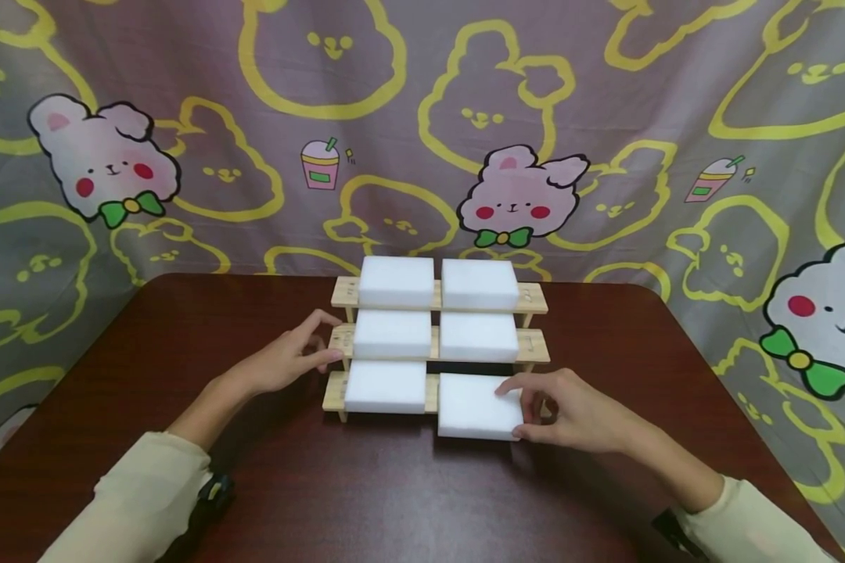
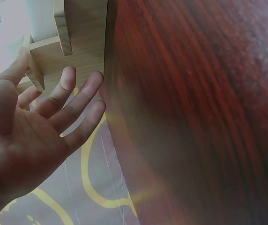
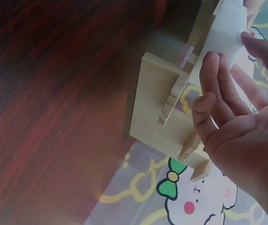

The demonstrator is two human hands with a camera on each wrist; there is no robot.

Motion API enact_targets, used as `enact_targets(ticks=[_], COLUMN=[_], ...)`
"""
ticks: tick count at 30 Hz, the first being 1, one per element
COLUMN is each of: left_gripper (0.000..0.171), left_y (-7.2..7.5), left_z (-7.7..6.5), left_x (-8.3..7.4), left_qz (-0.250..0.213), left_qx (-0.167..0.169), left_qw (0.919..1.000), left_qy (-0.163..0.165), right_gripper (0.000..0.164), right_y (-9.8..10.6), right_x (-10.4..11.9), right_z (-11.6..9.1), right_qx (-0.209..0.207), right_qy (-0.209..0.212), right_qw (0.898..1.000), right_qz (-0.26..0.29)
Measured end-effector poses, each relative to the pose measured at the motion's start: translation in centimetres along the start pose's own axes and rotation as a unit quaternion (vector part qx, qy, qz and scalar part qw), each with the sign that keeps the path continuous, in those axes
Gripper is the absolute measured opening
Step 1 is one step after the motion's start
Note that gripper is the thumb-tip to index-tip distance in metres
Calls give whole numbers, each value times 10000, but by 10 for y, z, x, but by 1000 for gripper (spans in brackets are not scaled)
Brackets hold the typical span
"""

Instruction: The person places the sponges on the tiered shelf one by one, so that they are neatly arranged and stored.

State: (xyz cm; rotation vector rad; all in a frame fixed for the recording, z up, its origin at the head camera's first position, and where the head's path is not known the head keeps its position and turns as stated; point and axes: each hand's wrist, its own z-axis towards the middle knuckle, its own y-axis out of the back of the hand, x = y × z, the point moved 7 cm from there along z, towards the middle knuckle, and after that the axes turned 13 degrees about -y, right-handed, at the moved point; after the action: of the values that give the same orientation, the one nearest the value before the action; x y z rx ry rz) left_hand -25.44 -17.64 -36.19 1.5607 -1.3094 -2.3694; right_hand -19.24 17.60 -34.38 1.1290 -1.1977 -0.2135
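Note:
A three-tier wooden stand (image 1: 432, 338) holds white foam blocks, two on each of its upper tiers and one at the left of the bottom tier. My right hand (image 1: 573, 410) pinches another white foam block (image 1: 472, 407) by its right end, the index finger on top and the thumb at the near corner. That block overlaps the right part of the bottom tier and sticks out toward me. At the stand's left end, my left hand (image 1: 289, 360) grips the middle tier between thumb and index finger, while the other fingers (image 2: 75, 110) stay spread beneath.
The stand rests on a dark reddish-brown table (image 1: 366, 500). Behind the table's far edge hangs a curtain (image 1: 394, 141) with yellow outlines and cartoon rabbits.

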Motion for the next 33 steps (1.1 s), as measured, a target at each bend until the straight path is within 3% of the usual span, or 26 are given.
enact_targets(ticks=[12, 33], left_gripper=[49, 48], left_y=[0, 0], left_z=[0, 1], left_x=[0, 0], left_qz=[-12, 45], left_qx=[16, -5], left_qw=[10000, 10000], left_qy=[-6, -2], right_gripper=[35, 31], right_y=[-3, 1], right_x=[1, -4], right_z=[2, 10], right_qx=[-459, -935], right_qy=[282, 283], right_qw=[9984, 9949], right_qz=[-182, -269])
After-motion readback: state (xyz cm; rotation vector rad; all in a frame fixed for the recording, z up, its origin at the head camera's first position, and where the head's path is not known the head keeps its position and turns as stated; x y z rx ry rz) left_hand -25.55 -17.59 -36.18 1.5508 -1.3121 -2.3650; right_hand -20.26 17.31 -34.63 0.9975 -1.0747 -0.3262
